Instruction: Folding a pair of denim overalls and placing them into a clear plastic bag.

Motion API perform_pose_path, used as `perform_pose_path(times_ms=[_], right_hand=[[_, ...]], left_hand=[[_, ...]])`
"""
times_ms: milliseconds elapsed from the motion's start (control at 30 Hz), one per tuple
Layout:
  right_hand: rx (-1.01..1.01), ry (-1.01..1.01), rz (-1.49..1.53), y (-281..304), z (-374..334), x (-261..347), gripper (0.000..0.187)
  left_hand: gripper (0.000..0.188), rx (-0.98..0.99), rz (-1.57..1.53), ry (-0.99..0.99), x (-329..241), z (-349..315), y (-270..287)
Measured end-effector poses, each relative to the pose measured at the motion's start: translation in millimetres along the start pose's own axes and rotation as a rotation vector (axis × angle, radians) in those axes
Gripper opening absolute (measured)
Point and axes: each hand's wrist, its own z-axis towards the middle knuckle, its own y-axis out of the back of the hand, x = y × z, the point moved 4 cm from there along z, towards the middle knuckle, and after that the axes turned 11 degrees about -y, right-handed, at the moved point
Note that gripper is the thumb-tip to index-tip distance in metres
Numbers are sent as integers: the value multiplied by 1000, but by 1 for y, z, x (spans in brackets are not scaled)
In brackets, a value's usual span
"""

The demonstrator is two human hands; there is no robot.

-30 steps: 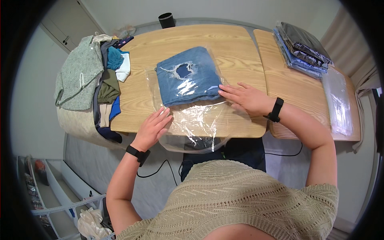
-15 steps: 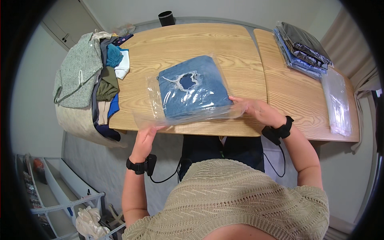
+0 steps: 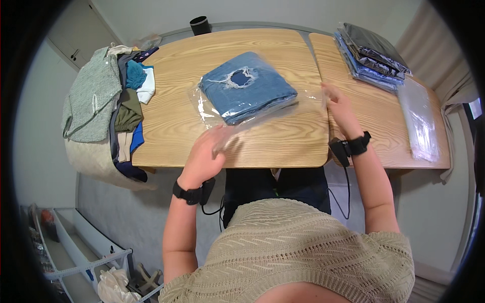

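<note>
A folded pair of blue jeans (image 3: 257, 96), with a frayed hole on top, lies inside a clear plastic bag (image 3: 308, 95) on the wooden table. The bag is tilted, its loose plastic reaching toward me and to the right. At the bag's near-left edge, my left hand (image 3: 204, 154) has its fingers closed on the plastic. My right hand (image 3: 342, 108) pinches the bag's right corner, near the gap between the tables. Both wrists wear black straps with small boxes and cables.
A heap of clothes (image 3: 96, 98) covers the table's left end. On the right-hand table stand a stack of bagged folded garments (image 3: 371, 55) and flat clear bags (image 3: 418, 121). Beyond the far edge is a black bin (image 3: 200, 25). A compartmented organiser (image 3: 81, 242) sits at lower left.
The bag with the jeans has shifted away from me and turned, its right corner drawn outward. My right hand has moved up and right; my left hand has moved forward and right.
</note>
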Motion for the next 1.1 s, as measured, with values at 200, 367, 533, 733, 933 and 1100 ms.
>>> perform_pose_path(times_ms=[200, 367, 533, 733, 933, 1100], right_hand=[[-107, 75, 169, 26, -70, 35, 29], [148, -7, 202, -3, -103, 51, 20], [394, -41, 174, -34, -128, 51, 19], [646, -57, 142, -69, -144, 39, 19], [652, 40, 5, -106, -148, 34, 20], [495, 18, -101, -91, -145, 51, 21]], left_hand=[[46, -5, -314, -12, -54, 7, 22], [38, 171, 154, -201, -87, 21, -17], [59, 398, 508, -214, -87, 14, -58], [35, 313, 652, -193, -81, 12, -62], [19, 159, 552, -118, -77, 12, -49], [25, 161, 507, -163, -86, 13, -50]])
